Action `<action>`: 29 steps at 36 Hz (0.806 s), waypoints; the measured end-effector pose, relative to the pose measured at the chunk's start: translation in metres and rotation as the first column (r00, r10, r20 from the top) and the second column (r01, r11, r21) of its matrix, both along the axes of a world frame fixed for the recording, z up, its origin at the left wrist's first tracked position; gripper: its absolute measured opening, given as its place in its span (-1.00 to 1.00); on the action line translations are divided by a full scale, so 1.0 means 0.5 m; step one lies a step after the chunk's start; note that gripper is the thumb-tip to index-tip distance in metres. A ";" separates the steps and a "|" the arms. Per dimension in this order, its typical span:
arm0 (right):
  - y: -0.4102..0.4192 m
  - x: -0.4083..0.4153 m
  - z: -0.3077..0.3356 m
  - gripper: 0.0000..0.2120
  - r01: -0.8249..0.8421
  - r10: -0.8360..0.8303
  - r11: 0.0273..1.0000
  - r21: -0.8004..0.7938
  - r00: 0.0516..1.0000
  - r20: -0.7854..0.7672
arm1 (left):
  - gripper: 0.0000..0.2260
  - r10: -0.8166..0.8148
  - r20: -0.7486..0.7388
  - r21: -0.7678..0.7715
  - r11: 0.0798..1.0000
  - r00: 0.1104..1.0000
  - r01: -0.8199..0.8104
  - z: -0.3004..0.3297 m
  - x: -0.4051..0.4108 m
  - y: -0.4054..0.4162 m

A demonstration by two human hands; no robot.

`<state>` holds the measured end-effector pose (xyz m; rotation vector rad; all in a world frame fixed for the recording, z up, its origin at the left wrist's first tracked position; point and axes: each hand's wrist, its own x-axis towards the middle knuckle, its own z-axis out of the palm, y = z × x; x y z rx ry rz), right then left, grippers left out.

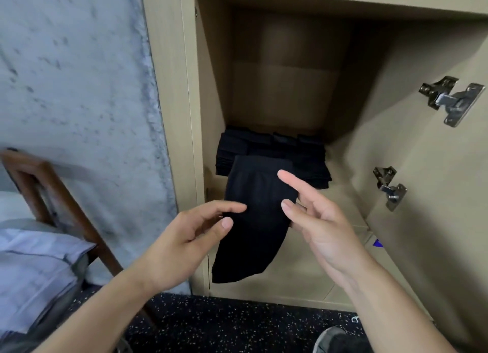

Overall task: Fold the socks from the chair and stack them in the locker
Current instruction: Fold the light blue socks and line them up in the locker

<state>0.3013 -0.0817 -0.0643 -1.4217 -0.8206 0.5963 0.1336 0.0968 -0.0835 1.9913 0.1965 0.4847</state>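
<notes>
One black sock (pixel 253 220) hung pinched in the right hand (pixel 317 220); the left hand (pixel 190 236), relaxed, reached in. Folding seemed next, then stacking on the pile (pixel 303 157) at twelve o'clock.

I see: grey mottled wall (pixel 74 88) at left | speckled dark floor (pixel 237 326) below | shoe (pixel 335 340) bottom right | folded bluish bedding (pixel 34 273) lower left
</notes>
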 end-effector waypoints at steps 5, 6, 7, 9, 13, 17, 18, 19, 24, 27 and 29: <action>0.012 -0.009 -0.008 -0.52 -0.029 0.030 0.998 -0.047 0.999 0.022 | -0.76 0.047 0.039 -0.098 0.994 0.998 -0.043 0.005 0.001 0.006; 0.013 -0.009 -0.008 -0.53 -0.033 0.034 0.998 -0.060 0.999 0.024 | -0.75 0.062 0.053 -0.122 0.991 0.997 -0.055 0.008 0.000 0.006; 0.014 -0.009 -0.008 -0.53 -0.041 0.043 0.997 -0.071 0.999 0.027 | -0.74 0.074 0.061 -0.152 0.986 0.995 -0.064 0.013 0.000 0.005; 0.016 -0.012 -0.007 -0.54 -0.073 0.076 0.994 -0.087 0.996 0.039 | -0.73 0.102 0.063 -0.221 0.971 0.993 -0.086 0.020 -0.001 0.005; 0.020 -0.011 -0.013 -0.57 -0.115 0.123 0.983 -0.141 0.991 0.054 | -0.72 0.174 0.057 -0.298 0.943 0.983 -0.149 0.025 -0.005 0.017; 0.025 -0.010 -0.021 -0.65 -0.099 0.118 0.975 -0.198 0.989 0.088 | -0.72 0.195 0.066 -0.329 0.930 0.979 -0.163 0.026 -0.008 0.028; 0.027 -0.010 -0.022 -0.66 -0.087 0.106 0.976 -0.202 0.990 0.089 | -0.72 0.191 0.069 -0.328 0.931 0.979 -0.159 0.026 -0.008 0.029; 0.028 -0.011 -0.023 -0.66 -0.075 0.095 0.977 -0.201 0.992 0.089 | -0.73 0.190 0.067 -0.303 0.939 0.980 -0.161 0.025 -0.009 0.030; 0.033 -0.015 -0.023 -0.68 -0.029 0.040 0.987 -0.159 0.997 0.064 | -0.66 0.220 -0.010 -0.113 0.969 0.975 -0.220 0.008 -0.010 0.048; 0.036 -0.015 -0.024 -0.65 0.000 0.008 0.989 -0.145 0.999 0.052 | -0.57 0.175 -0.037 -0.108 0.978 0.984 -0.178 0.003 -0.008 0.043; 0.038 -0.013 -0.029 -0.62 -0.002 0.015 0.986 -0.164 0.997 0.077 | -0.57 0.150 -0.035 -0.097 0.983 0.988 -0.153 0.005 -0.006 0.033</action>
